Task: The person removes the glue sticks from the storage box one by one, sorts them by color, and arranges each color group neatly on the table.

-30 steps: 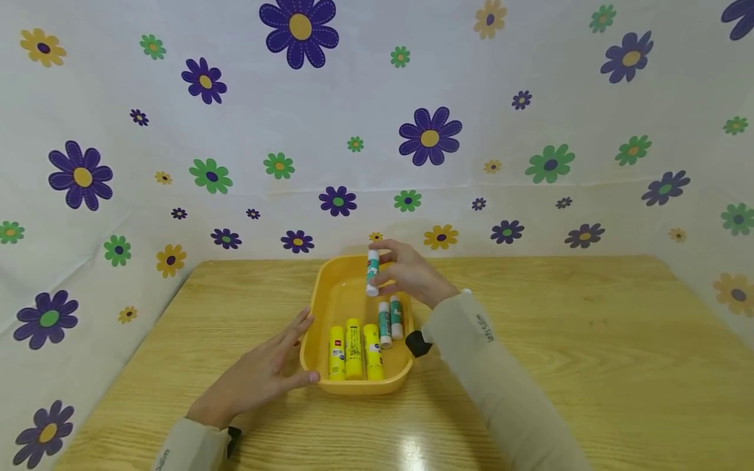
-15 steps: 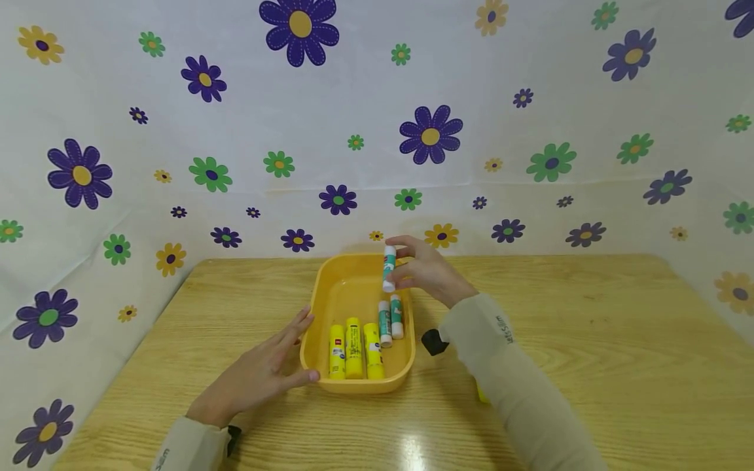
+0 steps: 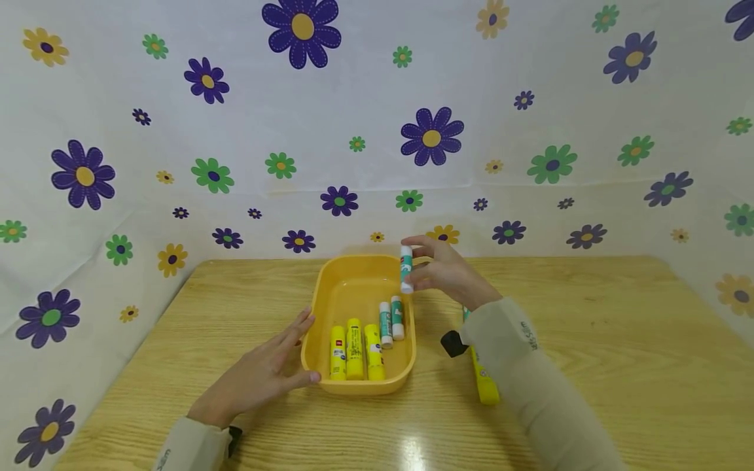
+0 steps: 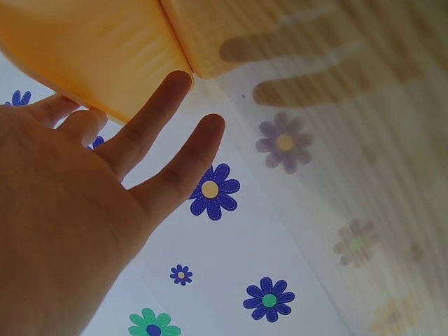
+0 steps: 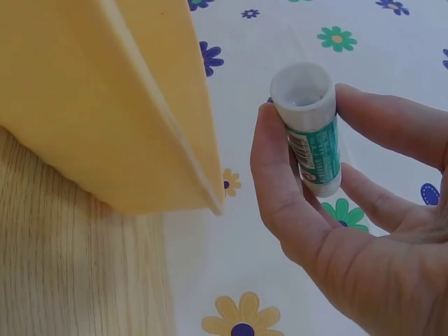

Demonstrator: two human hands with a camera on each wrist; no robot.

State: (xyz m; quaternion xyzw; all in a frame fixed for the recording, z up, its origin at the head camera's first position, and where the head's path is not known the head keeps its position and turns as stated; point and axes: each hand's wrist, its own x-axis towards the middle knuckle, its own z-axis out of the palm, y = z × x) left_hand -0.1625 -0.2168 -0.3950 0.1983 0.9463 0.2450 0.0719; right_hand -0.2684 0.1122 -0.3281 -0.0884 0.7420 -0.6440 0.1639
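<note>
A yellow plastic tray (image 3: 368, 388) rests on the table. Along its near side lie three yellow glue sticks (image 3: 354, 353), with two white-and-teal glue sticks (image 3: 385, 325) by the right wall. My left hand (image 3: 259, 369) touches the tray's left side, fingers fairly straight and thumb at the near corner; the left wrist view shows fingertips against the tray wall (image 4: 105, 63). Over the far right rim, my right hand (image 3: 450, 271) pinches another white-and-teal glue stick (image 5: 316, 150) between thumb and fingers. It is held nearly upright, with a hollow white end facing the wrist camera.
Right of the tray, a yellow glue stick (image 3: 485, 386) lies on the wooden table (image 3: 618, 360), partly hidden by the right sleeve. A teal bit (image 3: 466, 313) shows beside that sleeve. Flower-printed cloth (image 3: 365, 98) hangs behind and at both sides.
My right hand has carried the pinched glue stick rightward, from above the tray's inside to its right rim. The yellow glue stick on the table has come into view. My left hand stays put.
</note>
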